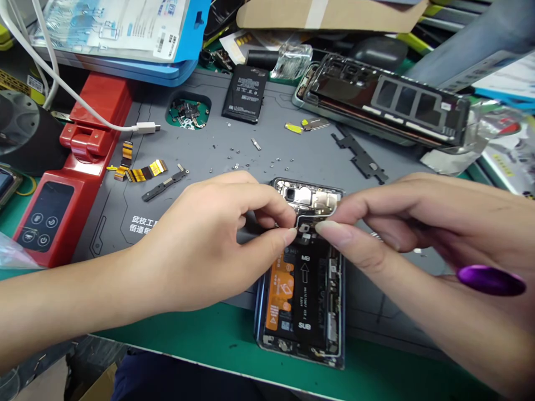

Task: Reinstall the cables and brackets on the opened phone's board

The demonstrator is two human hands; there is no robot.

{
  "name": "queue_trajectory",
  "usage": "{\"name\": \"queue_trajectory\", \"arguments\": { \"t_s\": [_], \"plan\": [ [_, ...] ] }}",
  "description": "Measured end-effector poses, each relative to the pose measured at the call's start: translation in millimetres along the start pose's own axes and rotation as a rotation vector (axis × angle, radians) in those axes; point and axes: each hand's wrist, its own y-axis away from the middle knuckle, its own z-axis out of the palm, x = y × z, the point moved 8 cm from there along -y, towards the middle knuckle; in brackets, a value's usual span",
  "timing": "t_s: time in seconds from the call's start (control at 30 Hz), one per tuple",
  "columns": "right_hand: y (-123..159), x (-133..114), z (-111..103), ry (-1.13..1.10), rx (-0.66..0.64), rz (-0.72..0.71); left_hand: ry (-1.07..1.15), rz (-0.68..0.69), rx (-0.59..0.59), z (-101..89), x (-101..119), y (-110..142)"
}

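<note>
An opened smartphone lies at the mat's front edge, its circuit board, orange-labelled battery and black flex cable exposed. Over its upper part, my left hand pinches one end of a thin white cable between thumb and index finger. My right hand is closed too, thumb and forefinger at the cable's other side by the board. A shiny purple rounded end of some tool shows against the right palm; the rest of that tool is hidden.
Small screws lie scattered beyond the phone. Around them are a loose black battery, a black bracket, gold flex cables and another opened phone. A red device and white charging cable stand left.
</note>
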Motion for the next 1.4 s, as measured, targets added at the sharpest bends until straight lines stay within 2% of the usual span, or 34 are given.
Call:
{"name": "queue_trajectory", "arguments": {
  "t_s": [0.2,0.47,0.67,0.83,1.07,1.4],
  "plan": [
    [1.9,2.0,-1.2,0.003,0.008,0.006,-0.012,-0.016,0.006,0.1,-0.9,-1.1],
    [9.0,-14.9,-2.1,0.019,-0.005,-0.088,0.003,-0.010,0.020,0.2,-0.3,-0.2],
    [9.0,-12.0,-1.6,0.019,-0.013,-0.051,0.001,0.010,0.037,-2.6,1.3,0.2],
    [11.7,-15.6,-5.0,0.058,-0.003,-0.101,0.008,0.026,0.048,-2.4,1.1,-0.8],
    [-2.0,-4.7,0.5,-0.029,0.023,0.050,0.020,0.037,0.052,-1.9,2.3,0.1],
    [-5.4,5.9,6.4,-0.092,0.008,0.117,0.039,0.037,0.055,-2.7,2.0,0.3]
  ]
}}
